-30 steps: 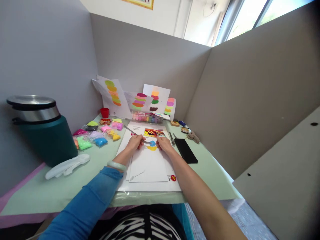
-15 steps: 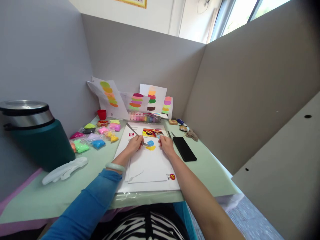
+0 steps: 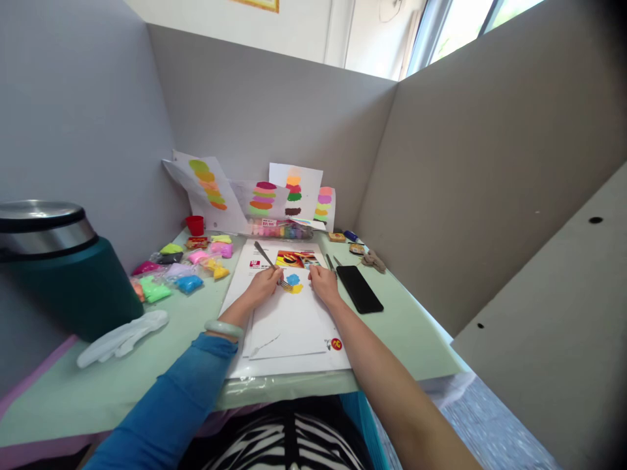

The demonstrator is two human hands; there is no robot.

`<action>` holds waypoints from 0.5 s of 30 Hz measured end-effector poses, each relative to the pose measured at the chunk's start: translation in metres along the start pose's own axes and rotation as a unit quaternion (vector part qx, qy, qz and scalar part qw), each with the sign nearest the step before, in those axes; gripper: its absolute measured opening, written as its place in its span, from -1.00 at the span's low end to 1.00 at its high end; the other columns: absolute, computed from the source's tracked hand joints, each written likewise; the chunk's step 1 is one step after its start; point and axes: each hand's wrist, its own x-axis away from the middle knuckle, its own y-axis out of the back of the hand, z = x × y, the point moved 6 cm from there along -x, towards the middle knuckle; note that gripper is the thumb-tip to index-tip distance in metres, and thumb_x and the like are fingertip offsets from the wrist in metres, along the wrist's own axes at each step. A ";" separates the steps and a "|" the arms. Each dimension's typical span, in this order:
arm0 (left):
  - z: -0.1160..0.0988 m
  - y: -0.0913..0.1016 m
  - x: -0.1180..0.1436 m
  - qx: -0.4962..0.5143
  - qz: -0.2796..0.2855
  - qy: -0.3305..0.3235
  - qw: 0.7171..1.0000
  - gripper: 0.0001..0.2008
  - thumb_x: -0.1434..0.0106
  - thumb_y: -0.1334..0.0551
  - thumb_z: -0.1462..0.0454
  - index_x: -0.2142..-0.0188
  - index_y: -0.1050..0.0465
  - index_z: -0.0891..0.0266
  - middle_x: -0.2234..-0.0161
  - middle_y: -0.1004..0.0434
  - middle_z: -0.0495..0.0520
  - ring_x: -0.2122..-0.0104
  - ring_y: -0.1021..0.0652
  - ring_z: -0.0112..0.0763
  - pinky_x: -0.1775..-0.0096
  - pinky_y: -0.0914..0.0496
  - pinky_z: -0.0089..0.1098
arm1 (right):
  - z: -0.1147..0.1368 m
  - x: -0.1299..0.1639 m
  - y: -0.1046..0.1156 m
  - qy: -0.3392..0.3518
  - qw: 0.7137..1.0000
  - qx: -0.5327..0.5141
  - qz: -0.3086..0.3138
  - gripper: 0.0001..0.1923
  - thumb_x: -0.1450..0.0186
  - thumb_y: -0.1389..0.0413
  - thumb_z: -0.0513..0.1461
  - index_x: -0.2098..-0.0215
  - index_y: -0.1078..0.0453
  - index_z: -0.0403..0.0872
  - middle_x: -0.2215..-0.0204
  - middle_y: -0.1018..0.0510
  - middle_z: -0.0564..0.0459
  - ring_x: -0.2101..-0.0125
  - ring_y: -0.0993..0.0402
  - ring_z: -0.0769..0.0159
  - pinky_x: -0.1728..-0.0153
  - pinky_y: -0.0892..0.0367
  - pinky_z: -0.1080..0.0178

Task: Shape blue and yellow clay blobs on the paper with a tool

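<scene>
Left hand [image 3: 263,284] gripping tool [image 3: 269,263], phone [image 3: 359,288] beside paper [image 3: 289,320]

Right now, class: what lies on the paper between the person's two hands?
In the head view, a blue clay patch above a yellow one lies between the left hand, which holds a metal tool, and the right hand.

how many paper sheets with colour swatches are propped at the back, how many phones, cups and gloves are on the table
swatch sheets: 4
phone: 1
red cup: 1
white gloves: 1 heap, number within it unclear
total: 7
The left hand holds a metal tool at the blue clay; the right hand rests on the paper.
</scene>
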 end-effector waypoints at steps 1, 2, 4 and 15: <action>0.000 0.000 0.000 -0.002 0.000 -0.001 1.000 -0.63 -0.22 0.07 0.06 0.50 -0.33 0.23 0.70 -0.30 -0.08 0.59 -0.38 -0.40 0.45 -0.22 -0.43 | -0.001 0.000 0.000 0.000 1.000 0.001 -0.001 -0.52 -0.29 0.20 -0.02 0.55 -0.39 -0.07 0.68 -0.45 0.13 0.51 -0.38 0.38 0.42 -0.16 0.39; -0.001 0.000 0.000 -0.004 -0.001 -0.003 1.000 -0.63 -0.22 0.07 0.06 0.50 -0.33 0.22 0.70 -0.30 -0.08 0.59 -0.38 -0.40 0.45 -0.22 -0.43 | -0.001 -0.001 -0.001 0.001 1.000 0.001 -0.001 -0.51 -0.29 0.20 -0.02 0.55 -0.40 -0.07 0.68 -0.45 0.13 0.52 -0.38 0.38 0.42 -0.16 0.39; -0.002 0.000 0.000 -0.006 -0.004 -0.005 1.000 -0.64 -0.21 0.07 0.07 0.50 -0.33 0.22 0.70 -0.29 -0.07 0.58 -0.39 -0.39 0.44 -0.22 -0.42 | -0.002 -0.001 -0.001 0.002 1.000 0.003 -0.001 -0.51 -0.29 0.20 -0.02 0.55 -0.40 -0.07 0.67 -0.45 0.13 0.51 -0.38 0.38 0.42 -0.16 0.39; -0.003 0.004 0.001 0.010 -0.009 0.001 1.000 -0.64 -0.21 0.08 0.06 0.47 -0.32 0.23 0.71 -0.27 -0.09 0.61 -0.36 -0.41 0.47 -0.22 -0.43 | 0.000 0.000 0.001 -0.006 1.000 0.006 0.008 -0.52 -0.29 0.20 -0.02 0.56 -0.38 -0.07 0.67 -0.45 0.14 0.51 -0.39 0.39 0.42 -0.15 0.39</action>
